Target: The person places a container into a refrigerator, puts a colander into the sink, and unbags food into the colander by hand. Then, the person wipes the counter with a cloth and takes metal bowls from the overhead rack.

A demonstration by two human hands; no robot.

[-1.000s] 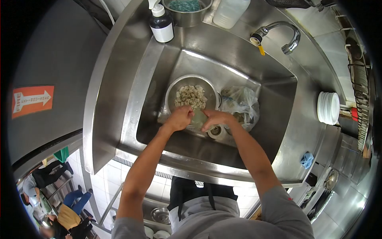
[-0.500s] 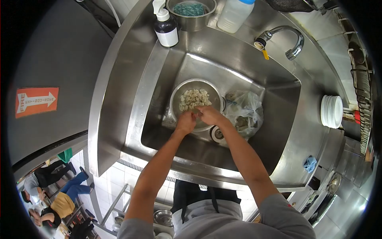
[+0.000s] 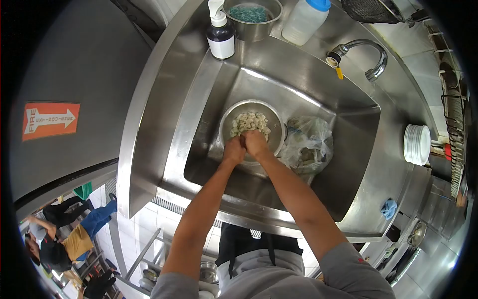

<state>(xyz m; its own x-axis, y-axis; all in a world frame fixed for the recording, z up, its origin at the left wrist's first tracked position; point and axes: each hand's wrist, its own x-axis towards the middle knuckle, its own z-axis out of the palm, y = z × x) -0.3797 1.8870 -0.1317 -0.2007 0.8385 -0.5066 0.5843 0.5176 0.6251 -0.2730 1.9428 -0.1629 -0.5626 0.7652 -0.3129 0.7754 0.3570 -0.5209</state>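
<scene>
A round steel bowl [image 3: 230, 110] stands in the sink, with a heap of small pale pieces that look like peeled shrimp [image 3: 249, 121] inside. Over the bowl's near side, my left hand [image 3: 234, 149] and my right hand [image 3: 255, 143] are pressed together, fingers curled inward. Whatever is between the fingers is hidden from this angle. Right of the bowl lies a crumpled clear plastic bag [image 3: 311, 144] with greyish contents.
The steel sink [image 3: 343, 164] surrounds the bowl. Along its back stand a pump bottle [image 3: 220, 42], a metal pot [image 3: 254, 31] with a green scouring pad, a blue-capped container [image 3: 306, 22] and a faucet [image 3: 381, 55]. Stacked plates [image 3: 417, 144] and a blue cloth [image 3: 389, 208] sit right. People [image 3: 64, 239] are lower left.
My hands have drawn closer together over the bowl, and my right forearm now covers the sink drain. The whole view has shifted slightly, so the sink appears further right.
</scene>
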